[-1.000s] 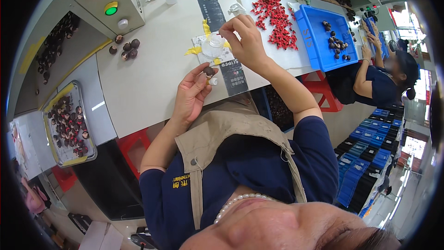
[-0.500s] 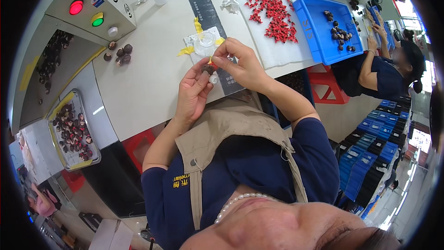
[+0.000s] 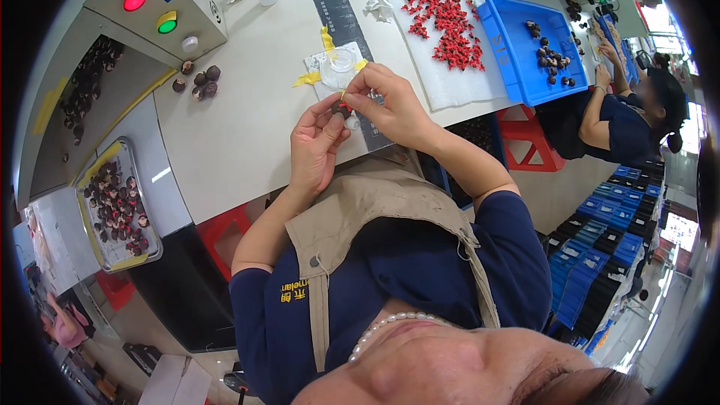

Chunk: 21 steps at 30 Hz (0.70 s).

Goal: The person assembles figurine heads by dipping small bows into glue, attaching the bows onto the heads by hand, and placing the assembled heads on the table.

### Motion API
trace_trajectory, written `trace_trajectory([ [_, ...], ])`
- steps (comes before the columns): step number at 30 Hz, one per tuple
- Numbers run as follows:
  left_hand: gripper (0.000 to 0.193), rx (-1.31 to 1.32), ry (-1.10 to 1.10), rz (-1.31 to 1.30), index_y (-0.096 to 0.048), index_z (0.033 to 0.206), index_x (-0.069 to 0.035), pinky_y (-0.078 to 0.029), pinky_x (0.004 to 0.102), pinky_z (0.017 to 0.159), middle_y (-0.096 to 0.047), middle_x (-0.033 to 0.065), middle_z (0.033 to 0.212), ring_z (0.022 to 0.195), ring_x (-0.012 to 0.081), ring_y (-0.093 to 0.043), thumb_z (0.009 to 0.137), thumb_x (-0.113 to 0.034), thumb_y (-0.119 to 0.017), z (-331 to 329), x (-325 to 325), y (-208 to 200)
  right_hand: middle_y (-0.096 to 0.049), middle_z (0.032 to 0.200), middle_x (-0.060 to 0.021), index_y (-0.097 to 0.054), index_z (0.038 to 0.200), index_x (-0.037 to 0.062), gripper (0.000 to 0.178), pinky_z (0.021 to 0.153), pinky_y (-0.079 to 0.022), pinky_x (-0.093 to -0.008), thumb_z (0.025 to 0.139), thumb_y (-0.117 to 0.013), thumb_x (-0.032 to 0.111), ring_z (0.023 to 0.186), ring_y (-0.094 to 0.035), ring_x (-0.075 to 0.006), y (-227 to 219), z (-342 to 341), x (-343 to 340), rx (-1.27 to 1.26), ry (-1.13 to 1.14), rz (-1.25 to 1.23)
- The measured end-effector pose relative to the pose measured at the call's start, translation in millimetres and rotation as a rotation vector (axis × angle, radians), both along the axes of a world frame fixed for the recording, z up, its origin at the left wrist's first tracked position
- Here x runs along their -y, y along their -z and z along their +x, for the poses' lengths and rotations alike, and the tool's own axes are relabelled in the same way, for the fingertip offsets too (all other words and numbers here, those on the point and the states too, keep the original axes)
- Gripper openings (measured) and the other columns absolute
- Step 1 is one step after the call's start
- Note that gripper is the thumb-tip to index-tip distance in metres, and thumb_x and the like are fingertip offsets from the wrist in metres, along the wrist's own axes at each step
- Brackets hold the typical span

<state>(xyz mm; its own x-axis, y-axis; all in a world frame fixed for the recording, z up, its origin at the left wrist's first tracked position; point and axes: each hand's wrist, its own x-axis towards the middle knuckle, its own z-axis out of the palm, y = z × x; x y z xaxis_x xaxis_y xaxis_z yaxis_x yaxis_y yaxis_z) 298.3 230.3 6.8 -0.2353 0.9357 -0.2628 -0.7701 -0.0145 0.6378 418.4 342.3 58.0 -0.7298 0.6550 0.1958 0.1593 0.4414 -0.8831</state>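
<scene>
Close together over the near edge of the table, my two hands work on one small dark brown ball-shaped piece [image 3: 341, 109] with red on it. My left hand [image 3: 316, 142] pinches the piece between thumb and fingers. Above it, my right hand [image 3: 388, 103] is closed in a pinch, its fingertips at the red part. A thin yellow bit [image 3: 343, 95] shows at the right fingertips. Beside the left thumb is a small white round part [image 3: 352, 122]; whether it joins the piece is unclear. Just beyond lies a clear round dish [image 3: 339, 66] on a white pad with yellow tape.
Many small red pieces [image 3: 450, 26] lie on white cloth, beside a blue tray [image 3: 506, 52] of brown balls. Left stand a grey machine [image 3: 112, 0] with lights, several loose brown balls [image 3: 202, 82] and a metal tray [image 3: 154, 244]. A co-worker [image 3: 622, 120] sits at the right.
The brown piece has turned a little between my fingers, showing more red, and the white part is more covered. My hands keep nearly the same place; the whole view has shifted slightly.
</scene>
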Motion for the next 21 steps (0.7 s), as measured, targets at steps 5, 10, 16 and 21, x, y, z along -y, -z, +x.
trace_trajectory([
  [5, 0.034, -0.121, -0.067, 0.047, -0.055, 0.118, -0.002, -0.051, 0.0218, 0.073, -0.060, 0.0046, 0.106, 0.093, 0.0086, -0.057, 0.085, -0.004, -0.064, 2.2, 0.8, 1.8, -0.057, 0.079, -0.0059, -0.059, 0.085, 0.0004, 0.008, 0.067, -0.043, -0.0267, 0.082, -0.065, 0.006, 0.072, -0.054, -0.0148, -5.1, 1.2, 5.6, -0.004, 0.015, 0.055],
  [10, 0.034, -0.195, -0.111, 0.080, -0.056, 0.114, 0.002, -0.052, 0.0232, 0.071, -0.061, 0.0079, 0.104, 0.091, 0.0103, -0.058, 0.083, -0.005, -0.067, 0.7, 0.3, -4.1, -0.059, 0.076, -0.0063, -0.061, 0.083, 0.0022, 0.009, 0.059, -0.043, -0.0292, 0.079, -0.068, 0.007, 0.069, -0.055, -0.0158, -19.1, 4.2, 5.1, 0.118, 0.077, -0.242],
  [16, 0.031, -0.285, -0.150, 0.149, -0.058, 0.111, 0.004, -0.055, 0.0252, 0.068, -0.063, 0.0114, 0.103, 0.089, 0.0129, -0.061, 0.082, -0.002, -0.067, -0.2, -6.5, -18.7, -0.056, 0.075, -0.0086, -0.058, 0.082, 0.0014, 0.006, 0.057, -0.042, -0.0307, 0.080, -0.064, 0.002, 0.067, -0.054, -0.0212, -21.8, 0.5, 8.4, -0.115, 0.076, 0.116],
  [21, 0.029, -0.464, -0.161, 0.194, -0.060, 0.110, 0.006, -0.056, 0.0258, 0.068, -0.064, 0.0129, 0.100, 0.088, 0.0143, -0.062, 0.081, 0.002, -0.066, -2.5, -9.1, -25.4, -0.052, 0.074, -0.0104, -0.051, 0.080, 0.0011, 0.009, 0.059, -0.042, -0.0324, 0.079, -0.058, -0.005, 0.070, -0.052, -0.0252, -14.0, -0.4, 15.7, -0.205, 0.099, 0.117],
])
